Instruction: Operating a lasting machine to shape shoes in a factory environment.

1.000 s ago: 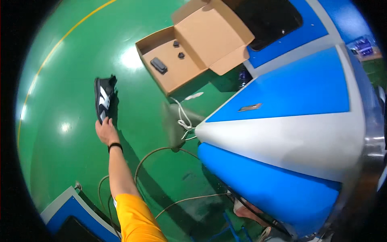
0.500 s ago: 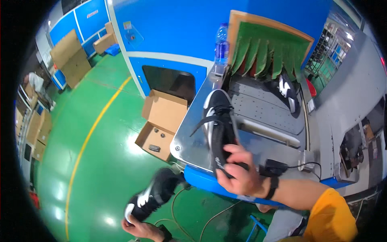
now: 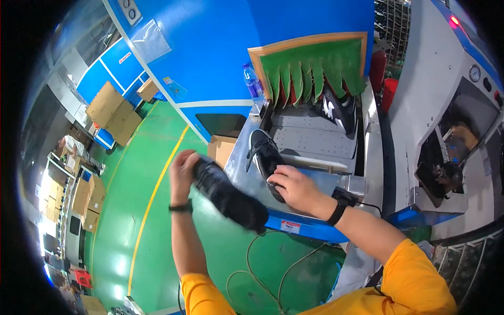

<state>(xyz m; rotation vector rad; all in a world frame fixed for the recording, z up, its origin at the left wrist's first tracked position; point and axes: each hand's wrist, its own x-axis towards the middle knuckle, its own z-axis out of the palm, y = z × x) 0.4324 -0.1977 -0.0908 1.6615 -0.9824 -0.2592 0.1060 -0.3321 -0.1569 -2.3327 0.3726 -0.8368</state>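
My left hand (image 3: 182, 170) is closed on one end of a black sneaker (image 3: 226, 195), smeared by motion, held in the air left of the metal table. A second black sneaker (image 3: 266, 157) with a white sole edge rests on the metal tabletop, its toe pointing away from me. My right hand (image 3: 296, 185) grips the heel end of this one, fingers closed at its opening. Beyond it, a black and white sneaker (image 3: 340, 111) lies on the perforated conveyor plate (image 3: 310, 134), in front of a green strip curtain (image 3: 315, 76).
A clear bottle (image 3: 253, 83) with a purple label stands left of the curtain. Below the blue machine sits an open cardboard box (image 3: 221, 148). A grey machine with a gauge (image 3: 474, 73) rises at the right. Cables (image 3: 257, 262) trail over the green floor.
My left hand has risen from the lower left, bringing its sneaker up beside the table. The right hand stays at the tabletop sneaker's heel. The view has shifted, showing both forearms.
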